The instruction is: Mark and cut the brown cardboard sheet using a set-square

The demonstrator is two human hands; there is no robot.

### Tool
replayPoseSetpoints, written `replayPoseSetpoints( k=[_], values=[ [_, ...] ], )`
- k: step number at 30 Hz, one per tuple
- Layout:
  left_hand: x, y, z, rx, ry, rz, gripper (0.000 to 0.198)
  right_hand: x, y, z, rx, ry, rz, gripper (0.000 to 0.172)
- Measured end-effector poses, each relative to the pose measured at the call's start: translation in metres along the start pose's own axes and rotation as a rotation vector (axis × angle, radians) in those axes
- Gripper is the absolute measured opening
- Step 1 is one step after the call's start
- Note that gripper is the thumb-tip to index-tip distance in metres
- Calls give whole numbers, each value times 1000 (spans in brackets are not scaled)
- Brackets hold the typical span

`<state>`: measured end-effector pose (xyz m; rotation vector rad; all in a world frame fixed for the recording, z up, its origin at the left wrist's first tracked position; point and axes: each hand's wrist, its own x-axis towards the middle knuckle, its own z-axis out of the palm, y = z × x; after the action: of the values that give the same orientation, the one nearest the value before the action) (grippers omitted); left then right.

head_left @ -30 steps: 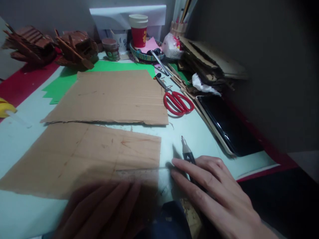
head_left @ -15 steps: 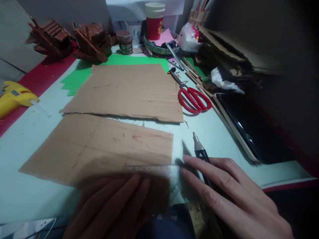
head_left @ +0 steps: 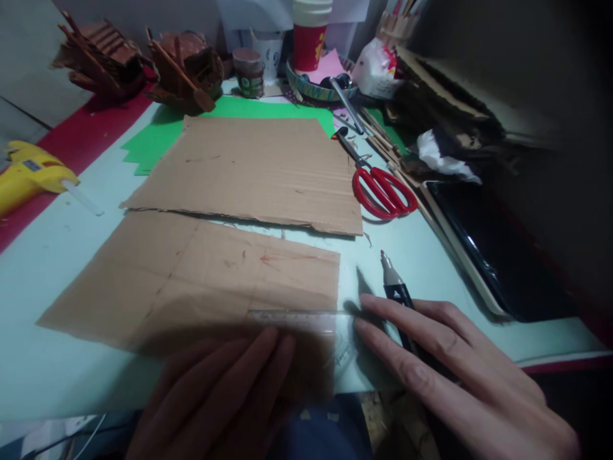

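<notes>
A brown cardboard piece (head_left: 215, 275) with faint marker lines lies near the table's front edge. Across its right part lies a clear ruler (head_left: 301, 316), its right end past the cardboard's edge. My left hand (head_left: 225, 383), in shadow, has its fingers together, fingertips pressed at the ruler's lower edge; its palm is hidden. With my right hand (head_left: 445, 358) I hold a black and grey marker (head_left: 395, 284), tip pointing away from me. Two fingertips of this hand touch or nearly touch the ruler's right end.
A larger cardboard sheet (head_left: 258, 169) lies behind, over green paper (head_left: 158, 140). Red-handled scissors (head_left: 383, 191) are at its right. A dark tablet or phone (head_left: 493, 249) lies further right. At left is a yellow glue gun (head_left: 38, 172). Brown model boats (head_left: 186, 70) and a red cup (head_left: 309, 41) stand behind.
The whole view has shifted slightly, so things appear a little further right and higher. Both hands, the ruler and the marker keep about the same places on the table.
</notes>
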<state>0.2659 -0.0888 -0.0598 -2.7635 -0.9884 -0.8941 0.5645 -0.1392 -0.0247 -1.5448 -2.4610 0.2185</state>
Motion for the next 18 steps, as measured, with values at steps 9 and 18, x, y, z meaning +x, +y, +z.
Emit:
replayPoseSetpoints(
  k=[9,18],
  values=[
    [-20,-15,-15,0,-126,26,57,5,5,-8,99,32,27,57],
    [-32,-38,-30,-55,-71,-78,75,9,0,-1,146,312,75,52]
  ],
)
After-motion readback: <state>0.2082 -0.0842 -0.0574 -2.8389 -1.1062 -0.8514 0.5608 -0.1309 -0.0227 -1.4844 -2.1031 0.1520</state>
